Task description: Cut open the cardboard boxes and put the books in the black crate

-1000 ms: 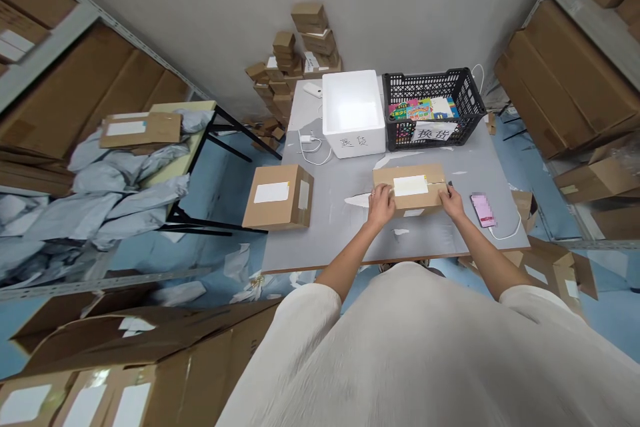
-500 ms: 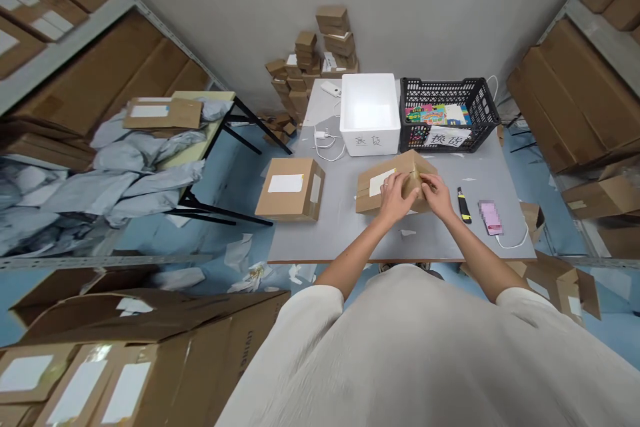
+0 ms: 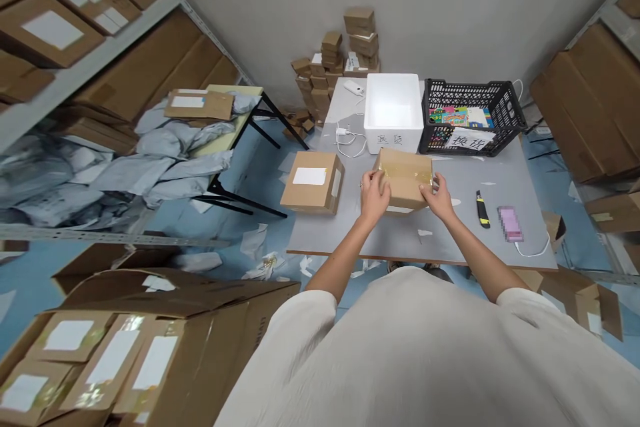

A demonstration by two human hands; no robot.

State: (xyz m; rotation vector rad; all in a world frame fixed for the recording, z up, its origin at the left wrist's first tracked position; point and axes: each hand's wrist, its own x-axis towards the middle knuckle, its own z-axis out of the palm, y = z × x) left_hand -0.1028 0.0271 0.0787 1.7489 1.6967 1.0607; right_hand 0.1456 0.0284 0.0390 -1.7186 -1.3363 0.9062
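In front of me a taped cardboard box [image 3: 404, 177] is held between my two hands over the grey table [image 3: 320, 237]. Glossy tape runs across its upper face, and a strip of white label shows low on the side facing me. My left hand [image 3: 374, 195] grips the box's left end, fingers curled round the edge. At the right end my right hand [image 3: 437, 196] does the same, thumb on the near side. Whether the box's bottom touches the table I cannot tell. To the right lie a black and yellow utility knife [image 3: 483, 209] and a pink-screened phone [image 3: 510, 223] on a cable.
A second labelled cardboard box [image 3: 313, 197] stands left on the table. Behind are a white foam box [image 3: 394, 141] and a black crate [image 3: 473, 87] with colourful printed items. Grey parcels [image 3: 133, 173] crowd a side table; a large open carton [image 3: 230, 327] stands lower left.
The held box has been turned, so its long taped face lies across between my hands. My hands have moved apart to its two ends. The camera view has swung left.
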